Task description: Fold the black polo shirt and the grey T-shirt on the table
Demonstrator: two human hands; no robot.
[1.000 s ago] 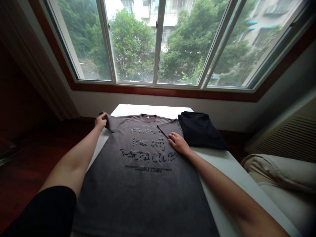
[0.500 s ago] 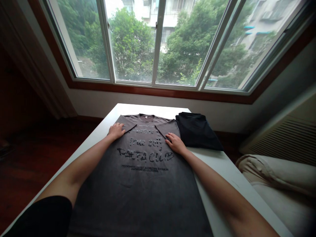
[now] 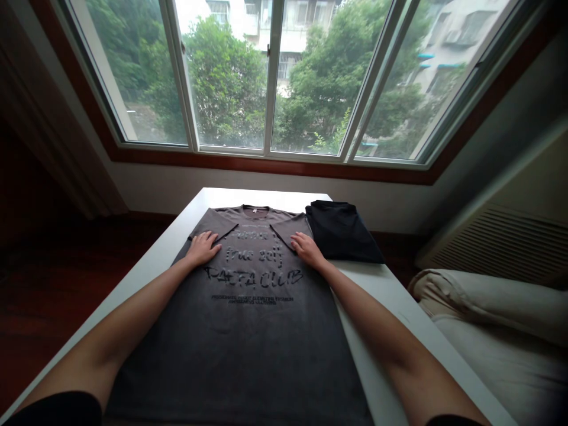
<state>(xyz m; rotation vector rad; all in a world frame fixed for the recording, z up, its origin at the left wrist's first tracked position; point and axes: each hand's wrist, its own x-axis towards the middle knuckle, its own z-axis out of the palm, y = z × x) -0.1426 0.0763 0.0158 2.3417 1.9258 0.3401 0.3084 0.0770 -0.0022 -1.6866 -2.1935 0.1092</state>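
Observation:
A dark grey T-shirt (image 3: 248, 343) with black lettering lies spread face up, its collar toward the window and both sleeves folded inward over the chest. My left hand (image 3: 203, 248) rests flat on the shirt's left side, just below the folded sleeve, fingers apart. On the opposite side, my right hand (image 3: 307, 249) lies on the shirt at the lower edge of the other sleeve, its fingers stretched out. Neither hand grips anything.
The shirt lies on a white table (image 3: 386, 313). Folded black clothing (image 3: 344, 231) sits at its back right corner. Beyond stands a wide window (image 3: 266, 89). A beige cushioned seat (image 3: 497, 319) is at the right, a curtain (image 3: 57, 118) at the left.
My left hand has slid slightly down the shirt, off the sleeve toward the side edge. My right hand has barely moved on the shirt. The view has shifted a little.

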